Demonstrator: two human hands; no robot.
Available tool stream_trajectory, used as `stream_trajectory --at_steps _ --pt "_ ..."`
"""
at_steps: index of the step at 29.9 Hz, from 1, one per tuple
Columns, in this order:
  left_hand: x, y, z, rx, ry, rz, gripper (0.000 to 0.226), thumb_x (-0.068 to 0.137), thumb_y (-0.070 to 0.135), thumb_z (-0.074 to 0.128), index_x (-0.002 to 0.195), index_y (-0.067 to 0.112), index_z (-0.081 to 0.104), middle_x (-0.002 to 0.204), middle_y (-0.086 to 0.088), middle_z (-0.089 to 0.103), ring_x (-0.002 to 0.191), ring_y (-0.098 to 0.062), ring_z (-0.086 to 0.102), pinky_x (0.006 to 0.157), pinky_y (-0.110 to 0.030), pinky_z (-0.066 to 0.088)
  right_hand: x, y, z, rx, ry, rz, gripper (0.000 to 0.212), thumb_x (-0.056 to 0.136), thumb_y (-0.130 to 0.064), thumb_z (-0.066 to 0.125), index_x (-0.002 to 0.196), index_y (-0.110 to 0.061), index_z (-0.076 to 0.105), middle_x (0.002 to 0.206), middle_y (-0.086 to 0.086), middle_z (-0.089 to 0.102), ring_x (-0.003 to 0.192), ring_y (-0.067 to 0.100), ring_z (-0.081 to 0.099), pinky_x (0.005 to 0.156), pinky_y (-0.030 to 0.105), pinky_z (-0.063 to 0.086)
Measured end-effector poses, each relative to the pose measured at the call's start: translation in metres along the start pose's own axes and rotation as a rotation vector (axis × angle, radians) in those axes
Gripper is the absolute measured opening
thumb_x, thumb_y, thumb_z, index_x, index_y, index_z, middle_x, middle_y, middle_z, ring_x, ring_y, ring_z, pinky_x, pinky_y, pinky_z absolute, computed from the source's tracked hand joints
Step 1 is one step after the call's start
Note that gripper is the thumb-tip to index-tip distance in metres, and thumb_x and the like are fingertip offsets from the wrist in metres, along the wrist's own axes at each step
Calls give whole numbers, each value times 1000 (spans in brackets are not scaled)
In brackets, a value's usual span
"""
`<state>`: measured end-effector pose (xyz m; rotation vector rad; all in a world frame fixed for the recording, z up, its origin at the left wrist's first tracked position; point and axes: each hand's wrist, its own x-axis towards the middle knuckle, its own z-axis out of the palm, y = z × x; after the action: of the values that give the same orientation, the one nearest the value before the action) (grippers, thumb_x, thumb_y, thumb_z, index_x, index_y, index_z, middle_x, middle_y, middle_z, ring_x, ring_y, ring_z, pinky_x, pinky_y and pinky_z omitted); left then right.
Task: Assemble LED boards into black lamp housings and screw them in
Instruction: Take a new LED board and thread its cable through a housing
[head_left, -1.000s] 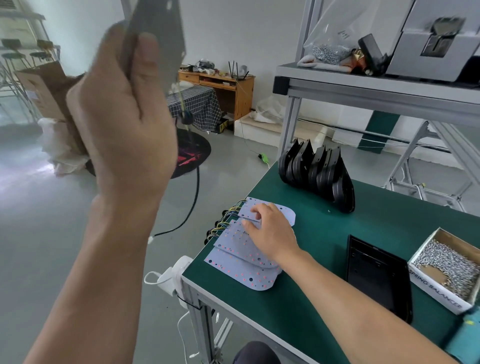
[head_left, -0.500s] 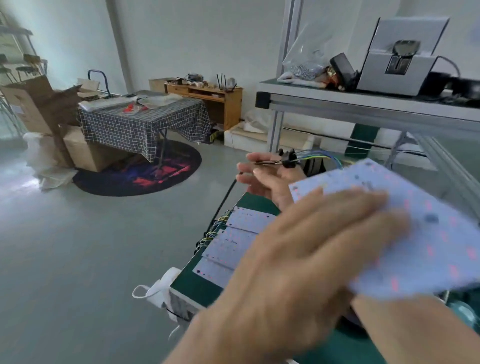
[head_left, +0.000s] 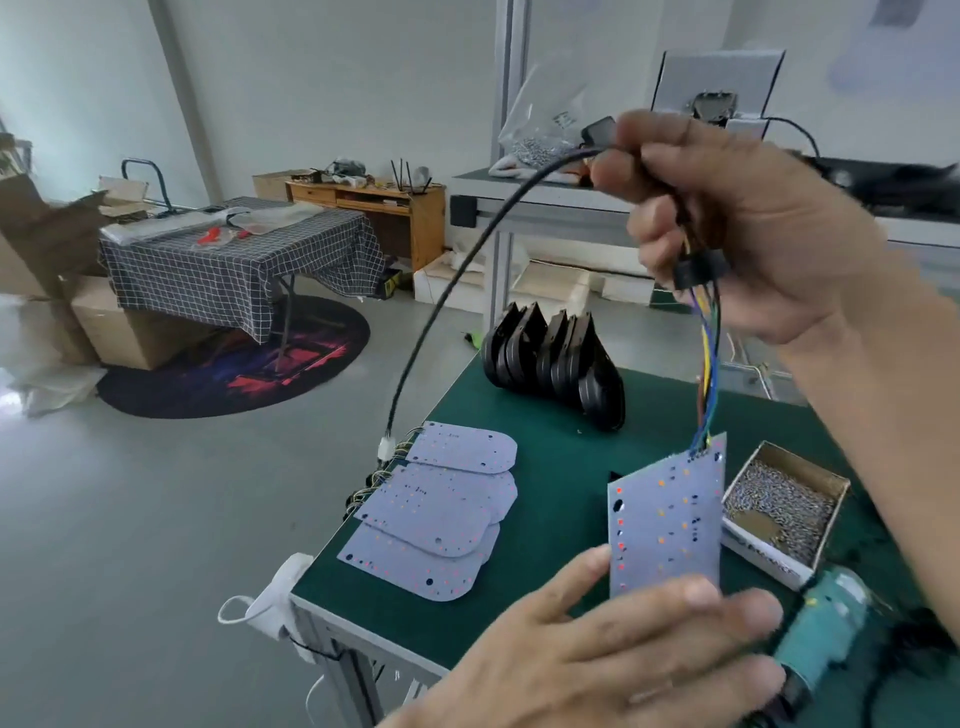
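Note:
My left hand (head_left: 597, 660) holds the lower edge of a pale LED board (head_left: 667, 525), which stands upright above the green table (head_left: 550, 519). Coloured wires (head_left: 707, 374) run from the board's top up into my right hand (head_left: 753, 228). That hand grips the black cable (head_left: 457, 280) at its grommet, high over the table. The cable arcs left and down to a white connector (head_left: 385, 448). More LED boards (head_left: 441, 509) lie stacked at the table's left edge. A row of black lamp housings (head_left: 556, 358) stands on edge at the back.
An open box of screws (head_left: 784, 509) sits at the right. In front of it lies a teal electric screwdriver (head_left: 821, 629). A metal shelf (head_left: 561, 205) with a screw bag crosses above the table. A white cloth mask (head_left: 270, 597) hangs off the front left corner.
My left hand brought the board from high on the left down over the table. My right hand left the stack, took the cable and rose; the board now hangs upright from its wires.

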<state>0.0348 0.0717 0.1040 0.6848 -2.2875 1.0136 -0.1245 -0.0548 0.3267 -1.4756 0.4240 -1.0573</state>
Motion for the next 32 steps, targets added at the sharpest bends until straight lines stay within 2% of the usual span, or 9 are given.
stream_trajectory --at_steps 5,7,9,12,15,18,22,26,32 --pt "-1 -17 21 -345 196 -200 63 96 10 40 157 22 35 171 -1 22 158 -24 20 128 -49 13 -10 -35 -9 52 -38 -75 18 95 -10 46 103 -22 57 80 -7 65 40 -2 42 41 10 32" --pt "5 -40 30 -393 357 -461 60 85 2 58 143 16 46 167 -8 29 154 -31 28 125 -51 22 -17 -39 -13 12 -53 -104 20 94 -10 44 104 -23 56 78 -9 63 38 -1 39 40 11 29" --pt "20 -64 38 -455 446 -752 46 87 6 65 131 8 52 160 -16 31 151 -34 29 123 -40 25 -23 -41 -15 3 -57 -124 20 95 -10 44 105 -23 55 77 -9 63 37 -2 37 39 12 28" --pt "49 -102 50 -587 406 -1127 44 94 11 69 133 10 48 156 -9 27 149 -20 26 119 -24 25 -28 -40 -19 6 -67 -160 20 95 -9 44 107 -20 55 77 -8 63 37 -3 37 39 13 28" --pt "74 -119 66 -769 216 -1315 40 97 20 65 129 23 41 133 2 45 117 -8 48 96 -23 40 -32 -37 -22 5 -54 -198 20 96 -8 45 109 -17 56 79 -4 64 37 -1 38 39 14 30" --pt "85 -107 80 -842 161 -1415 15 101 21 56 100 29 43 96 -5 64 82 -19 59 63 -18 44 -37 -33 -27 36 -5 -245 19 98 -5 44 108 -15 57 81 -1 64 38 -1 37 40 14 31" --pt "76 -84 90 -934 129 -1436 26 98 6 54 85 29 56 87 9 74 84 -8 73 68 -30 54 -47 -31 -36 50 77 -281 21 100 -3 42 108 -15 57 82 -1 65 38 0 36 41 14 29" --pt "77 -79 91 -1088 201 -1488 25 97 0 56 88 22 64 86 7 75 80 -12 74 69 -29 58 -53 -21 -43 46 171 -302 21 105 -1 40 112 -13 56 85 3 66 40 4 38 44 17 30" --pt "119 -88 74 -1565 541 -1473 23 102 -5 54 116 14 55 100 -11 75 82 -23 77 70 -25 59 -53 7 -44 -13 349 -225 25 107 -3 45 130 -10 50 83 8 71 44 13 44 47 23 33"
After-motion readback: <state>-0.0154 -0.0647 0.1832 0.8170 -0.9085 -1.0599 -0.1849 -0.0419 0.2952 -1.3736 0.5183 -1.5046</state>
